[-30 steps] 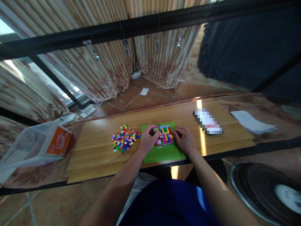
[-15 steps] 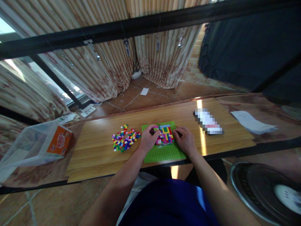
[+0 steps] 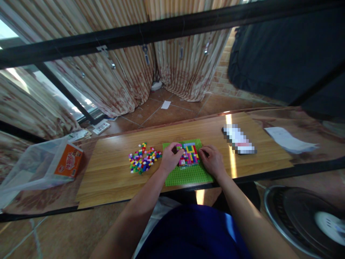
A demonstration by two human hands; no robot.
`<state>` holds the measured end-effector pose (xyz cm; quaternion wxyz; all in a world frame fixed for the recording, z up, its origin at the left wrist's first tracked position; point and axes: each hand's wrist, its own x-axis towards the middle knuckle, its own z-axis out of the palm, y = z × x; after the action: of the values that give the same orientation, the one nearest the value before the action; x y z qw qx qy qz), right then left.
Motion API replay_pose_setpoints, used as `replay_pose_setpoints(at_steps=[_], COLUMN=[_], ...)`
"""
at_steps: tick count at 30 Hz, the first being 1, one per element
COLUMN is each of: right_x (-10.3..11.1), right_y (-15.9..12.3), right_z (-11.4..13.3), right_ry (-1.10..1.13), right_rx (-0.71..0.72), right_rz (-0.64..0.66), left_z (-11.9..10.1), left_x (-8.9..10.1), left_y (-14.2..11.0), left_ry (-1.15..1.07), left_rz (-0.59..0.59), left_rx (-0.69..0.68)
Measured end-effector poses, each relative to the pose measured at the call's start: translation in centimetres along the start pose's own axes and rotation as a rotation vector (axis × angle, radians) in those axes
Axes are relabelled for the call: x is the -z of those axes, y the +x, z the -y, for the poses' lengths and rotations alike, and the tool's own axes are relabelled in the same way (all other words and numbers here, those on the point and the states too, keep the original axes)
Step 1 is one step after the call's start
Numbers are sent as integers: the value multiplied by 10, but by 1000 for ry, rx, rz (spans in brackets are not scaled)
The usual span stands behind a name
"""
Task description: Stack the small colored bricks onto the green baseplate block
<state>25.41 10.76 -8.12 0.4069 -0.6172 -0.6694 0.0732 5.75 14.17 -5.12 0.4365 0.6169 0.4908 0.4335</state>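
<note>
A green studded baseplate (image 3: 185,177) lies on the wooden tabletop in front of me. On its upper part sits a block of multicoloured toy bricks (image 3: 191,154), in red, yellow, pink, blue and other colours. My left hand (image 3: 170,157) is at the block's left side, thumb and fingers closed by the pink bricks; whatever is between the fingertips is hidden. At the right edge of the block rests my right hand (image 3: 212,160), its fingers curled in, and I cannot make out anything in them. Left of the plate lies a loose pile of small coloured bricks (image 3: 142,162).
To the right lies a phone-like object (image 3: 238,139), blurred out, with papers (image 3: 289,139) beyond it. A clear plastic bin (image 3: 35,165) with an orange label stands at the far left. A black bar (image 3: 172,30) crosses above the table. A round fan-like object (image 3: 304,219) is at lower right.
Hardly anything differs. Both hands stay at the sides of the brick block, with only a very slight shift of the right hand.
</note>
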Motion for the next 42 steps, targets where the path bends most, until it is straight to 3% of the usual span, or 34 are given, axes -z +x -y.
replay_pose_setpoints(at_steps=[8,20,30,42], right_x=[-1,-1,0,-1], right_y=[0,0,0,0], right_z=[0,-1,0,-1], right_ry=[5,9,11,19], right_rx=[4,-2,-10,-10], right_rz=[-7,-16,-9,1], left_z=[1,4,5,4], left_x=[2,3,17,13], left_y=[-10,-11,-13,-18], left_ry=[107,90,103,69], left_rz=[-29,-10,187,188], left_rx=[-53,-51,-138,-88])
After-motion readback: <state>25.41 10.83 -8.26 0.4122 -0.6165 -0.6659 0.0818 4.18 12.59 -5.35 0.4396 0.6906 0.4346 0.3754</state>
